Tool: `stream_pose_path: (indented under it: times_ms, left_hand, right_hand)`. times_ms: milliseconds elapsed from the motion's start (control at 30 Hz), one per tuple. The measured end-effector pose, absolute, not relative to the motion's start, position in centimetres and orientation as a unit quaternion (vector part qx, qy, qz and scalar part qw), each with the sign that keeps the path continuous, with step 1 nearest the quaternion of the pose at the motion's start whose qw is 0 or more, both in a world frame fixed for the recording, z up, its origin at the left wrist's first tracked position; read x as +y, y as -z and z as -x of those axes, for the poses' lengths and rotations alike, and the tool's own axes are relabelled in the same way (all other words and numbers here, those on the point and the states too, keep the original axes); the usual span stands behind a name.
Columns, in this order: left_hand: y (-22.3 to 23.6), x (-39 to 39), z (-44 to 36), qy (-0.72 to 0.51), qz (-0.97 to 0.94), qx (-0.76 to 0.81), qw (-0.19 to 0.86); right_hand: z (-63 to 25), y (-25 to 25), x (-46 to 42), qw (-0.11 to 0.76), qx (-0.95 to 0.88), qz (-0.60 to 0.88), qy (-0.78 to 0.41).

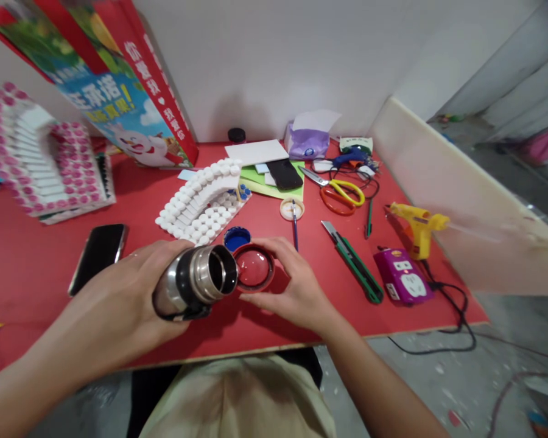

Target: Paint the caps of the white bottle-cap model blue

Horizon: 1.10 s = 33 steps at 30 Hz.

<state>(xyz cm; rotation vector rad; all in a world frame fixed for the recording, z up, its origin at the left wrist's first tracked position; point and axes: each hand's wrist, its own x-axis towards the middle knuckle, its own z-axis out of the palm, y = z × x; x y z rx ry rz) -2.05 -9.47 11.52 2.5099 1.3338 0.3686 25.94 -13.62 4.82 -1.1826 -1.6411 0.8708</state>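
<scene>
My left hand [139,289] is wrapped round a steel thermos flask [176,283], tilted with its open mouth toward the right. At that mouth, a round red cup [256,267] with shiny liquid in it is gripped by my right hand [295,283], thumb and fingers on its rim. Just behind the cup stands a small pot of blue paint [237,237]. A white model staircase [201,204] edged with white discs lies beyond the flask. One paintbrush [295,222] rests on a small round lid [287,210] to the right.
To the right lie a green box cutter [354,264], scissors [340,194], a yellow glue gun [420,225] and a purple power socket [402,277] with cables. On the left are a phone [98,255], a pink-dotted model [45,161] and a tall red bag [119,91].
</scene>
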Motion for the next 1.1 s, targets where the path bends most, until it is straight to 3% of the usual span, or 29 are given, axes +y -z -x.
stream_pose_path:
  times_ms: [333,700,1100]
  left_hand:
    - [-11.7,-9.6,2.1,-0.142,-0.852,0.475,0.169]
    - [-12.4,-9.3,1.2,-0.257,-0.787,0.535,0.167]
    - [-12.2,-9.4,1.9,-0.32,-0.715,0.602,0.155]
  right_hand:
    - [-25.7,-5.1,-13.2,0.475,-0.648,0.474,-0.361]
    - [-25.8,-7.3,-11.0,0.499,-0.626,0.472,-0.37]
    - [-27.3,-5.7,-7.8,0.435,-0.691,0.496,-0.295]
